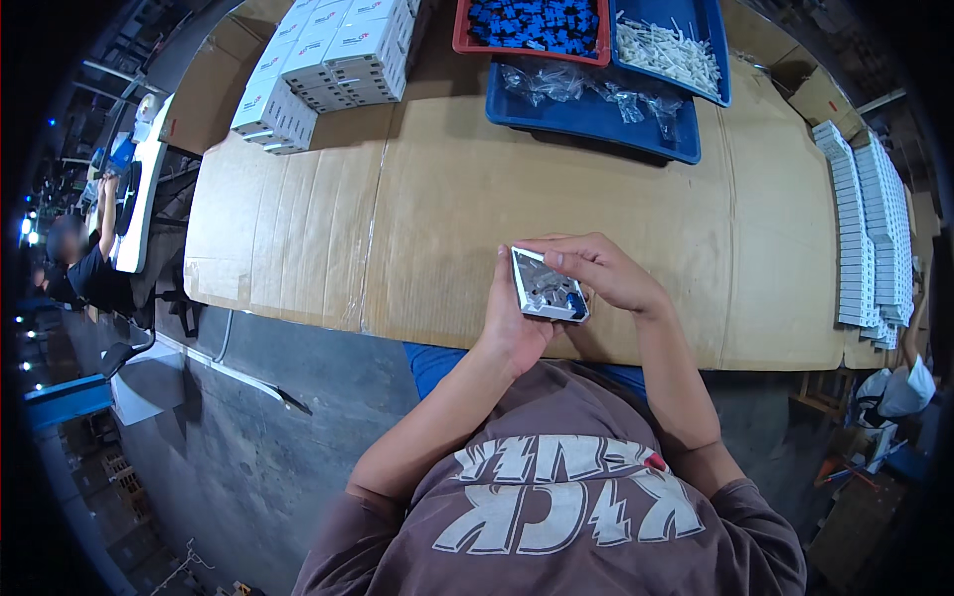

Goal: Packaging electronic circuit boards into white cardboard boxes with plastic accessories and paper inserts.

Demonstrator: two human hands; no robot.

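Note:
Just over the near edge of the table, my left hand (509,333) cradles a small, shallow white plastic case (542,317), its palm under it and its fingers along the left side. Inside the case lie a crumpled clear plastic bag (545,286) and a small blue piece (576,305) at the near right corner. My right hand (614,276) reaches across from the right. Its fingers bend round the far end of the case and its thumb rests at the bag, partly covering the far right side.
Cardboard covers the table (288,238). Stacked white boxes (288,84) stand far left. At the back are a red tray (462,35) of blue parts, a blue tray (723,60) of white pieces and a lower blue tray (596,134) of clear bags. White case stacks (874,228) line the right.

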